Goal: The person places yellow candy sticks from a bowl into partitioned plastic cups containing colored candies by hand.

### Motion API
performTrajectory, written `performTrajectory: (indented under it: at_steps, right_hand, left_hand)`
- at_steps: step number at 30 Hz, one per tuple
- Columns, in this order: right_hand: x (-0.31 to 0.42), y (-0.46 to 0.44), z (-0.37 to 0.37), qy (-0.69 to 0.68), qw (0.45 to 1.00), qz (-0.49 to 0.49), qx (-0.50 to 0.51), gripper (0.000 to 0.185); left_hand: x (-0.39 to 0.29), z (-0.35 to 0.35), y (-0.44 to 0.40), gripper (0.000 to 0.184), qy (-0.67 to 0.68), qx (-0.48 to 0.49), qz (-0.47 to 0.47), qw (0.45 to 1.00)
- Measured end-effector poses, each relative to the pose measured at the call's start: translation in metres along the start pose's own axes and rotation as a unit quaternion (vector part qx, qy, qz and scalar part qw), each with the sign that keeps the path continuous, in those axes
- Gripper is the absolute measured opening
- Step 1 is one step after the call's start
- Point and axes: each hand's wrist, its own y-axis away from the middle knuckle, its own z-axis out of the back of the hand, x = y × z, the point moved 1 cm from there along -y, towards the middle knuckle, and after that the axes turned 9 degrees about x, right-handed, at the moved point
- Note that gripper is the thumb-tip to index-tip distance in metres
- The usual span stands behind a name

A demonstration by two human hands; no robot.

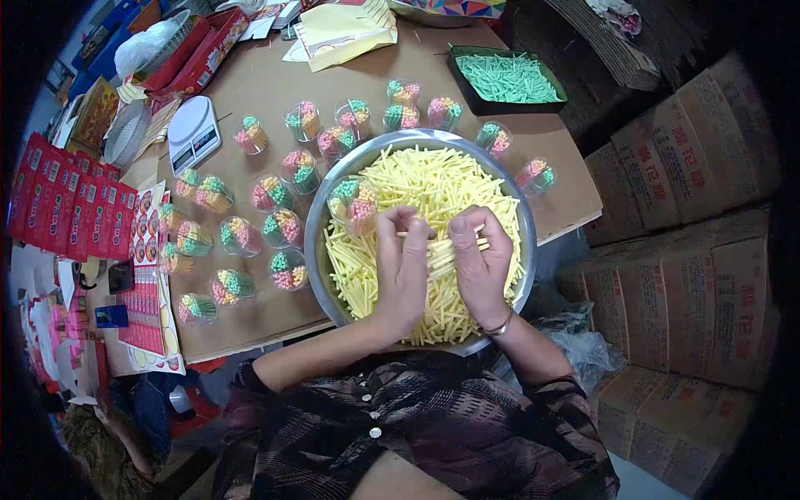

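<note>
A wide metal bowl (311,258) full of thin yellow sticks (433,179) stands right in front of me. Above it, my left hand (402,275) and my right hand (483,271) face each other, fingers curled, gripping a small bundle of yellow sticks (442,252) between them. The right thumb presses on the bundle from above, and the palms hide part of it. On top of the loose sticks, just beyond my left hand, a clear cup (353,204) leans with green, pink and yellow sticks inside.
Several filled clear cups (269,192) stand on the brown table (275,87) left of and behind the bowl. A black tray (475,102) of green sticks lies at the back right. A white scale (193,133) and red boxes (71,200) are leftward; cartons (679,292) are stacked right.
</note>
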Motion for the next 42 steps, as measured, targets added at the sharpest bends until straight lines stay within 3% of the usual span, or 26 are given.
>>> performTrajectory:
  at_steps: [4,9,13,24,28,29,33,35,36,38,40,42]
  right_hand:
    - [-0.004,0.001,-0.005,0.005,1.000,-0.006,0.019,0.018]
    - [0.004,-0.003,0.004,0.009,0.999,-0.034,-0.017,0.019]
    - [0.004,-0.002,0.005,-0.013,0.998,-0.044,-0.032,0.018]
    - [0.007,0.006,-0.003,-0.073,0.996,-0.041,-0.005,0.017]
    - [0.006,0.004,-0.008,0.097,0.984,0.146,0.005,0.012]
    - [0.007,0.003,-0.005,0.100,0.988,0.117,0.013,0.011]
    - [0.013,-0.010,0.015,0.105,0.993,0.048,0.022,0.015]
    - [0.007,-0.014,0.028,0.202,0.975,0.082,0.034,0.018]
    - [0.003,-0.014,0.031,0.201,0.976,0.081,0.034,0.018]
    - [-0.005,-0.012,0.029,0.345,0.931,0.080,0.087,0.022]
    - [-0.017,-0.008,0.025,0.365,0.921,0.079,0.114,0.022]
    - [-0.028,-0.005,0.022,0.413,0.892,0.078,0.166,0.022]
  left_hand:
    - [0.006,0.008,0.001,0.023,-0.012,0.006,0.040,0.999]
    - [0.006,0.003,0.007,0.021,-0.061,0.062,-0.079,0.993]
    - [0.009,-0.001,0.008,0.019,-0.135,0.042,-0.077,0.987]
    - [0.011,0.001,-0.006,0.017,-0.099,-0.012,-0.059,0.993]
    - [0.011,0.002,-0.006,0.019,-0.045,-0.031,-0.041,0.998]
    - [0.004,0.007,-0.006,0.019,-0.050,-0.037,-0.040,0.997]
    - [-0.037,0.036,-0.003,0.029,-0.197,0.219,0.155,0.943]
    - [-0.038,0.063,0.004,0.046,-0.344,0.185,0.133,0.911]
    - [-0.032,0.075,0.003,0.046,-0.345,0.186,0.134,0.910]
    - [-0.015,0.096,-0.005,0.058,-0.494,-0.018,0.005,0.869]
    - [0.004,0.103,-0.015,0.065,-0.571,-0.037,-0.037,0.819]
    - [0.022,0.106,-0.024,0.068,-0.557,-0.016,0.018,0.830]
